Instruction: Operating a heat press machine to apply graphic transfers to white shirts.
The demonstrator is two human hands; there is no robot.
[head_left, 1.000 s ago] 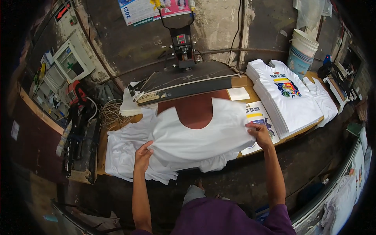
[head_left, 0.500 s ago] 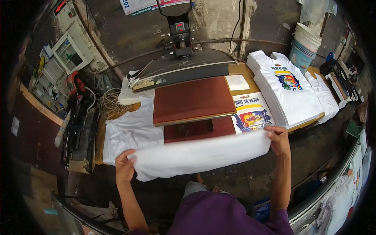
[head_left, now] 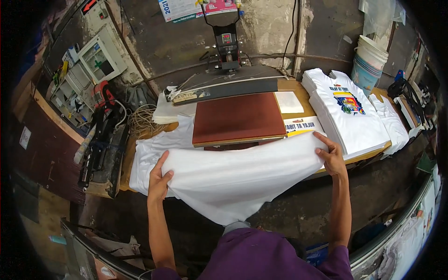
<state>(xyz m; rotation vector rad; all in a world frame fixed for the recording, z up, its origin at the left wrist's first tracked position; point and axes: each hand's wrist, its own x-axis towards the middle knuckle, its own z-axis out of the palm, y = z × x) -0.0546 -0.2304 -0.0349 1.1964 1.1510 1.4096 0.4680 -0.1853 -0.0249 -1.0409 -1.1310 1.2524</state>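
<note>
A white T-shirt [head_left: 242, 177] is stretched between my hands in front of the heat press, its body hanging over the bench's front. My left hand [head_left: 159, 182] grips its upper left edge, thumb on the cloth. My right hand [head_left: 330, 156] pinches the upper right edge. Behind it lies the red-brown lower platen [head_left: 238, 119], uncovered, beneath the dark raised press head [head_left: 224, 79]. A printed transfer sheet [head_left: 301, 124] with reversed lettering lies right of the platen, partly hidden by the shirt. Loose white shirts [head_left: 147, 163] lie at the left.
Printed white shirts [head_left: 347, 130] are stacked at right, with another pile [head_left: 392, 126] beside them and buckets [head_left: 368, 60] behind. A second black press [head_left: 98, 154] and coiled rope [head_left: 142, 121] stand left. A wooden bench [head_left: 294, 91] carries the items. A railed surface [head_left: 396, 224] borders the lower right.
The shirt has come off the platen toward me, exposing it. Since half a second ago both hands have risen slightly, and more cloth hangs down between them.
</note>
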